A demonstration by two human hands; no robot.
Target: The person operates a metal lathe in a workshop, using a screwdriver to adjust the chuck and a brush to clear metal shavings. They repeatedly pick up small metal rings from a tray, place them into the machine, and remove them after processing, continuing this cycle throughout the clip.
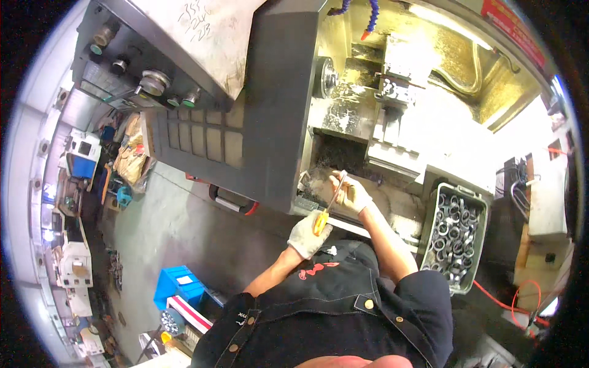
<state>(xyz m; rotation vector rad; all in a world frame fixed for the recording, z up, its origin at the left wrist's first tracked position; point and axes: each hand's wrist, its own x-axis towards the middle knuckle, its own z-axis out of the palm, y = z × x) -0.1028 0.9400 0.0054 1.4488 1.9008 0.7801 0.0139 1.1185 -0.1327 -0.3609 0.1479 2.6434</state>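
My left hand (308,237), in a pale work glove, is closed round the yellow handle of a screwdriver (320,223). The thin shaft slants up and to the right, to the fingers of my right hand (352,195). That hand is gloved too, with its fingers closed at the shaft's far end; whether they also pinch something small cannot be made out. Both hands are in front of my body, at the near edge of an open lathe (396,151). Dark metal shavings (319,182) lie in its bed just beyond them.
A grey-green bin (483,228) full of metal rings (455,233) stands at the right. The lathe's chuck (327,77) is up ahead, beside the dark sliding door (277,104). A control panel (144,83) juts out upper left. On the left floor sits a blue crate (178,283).
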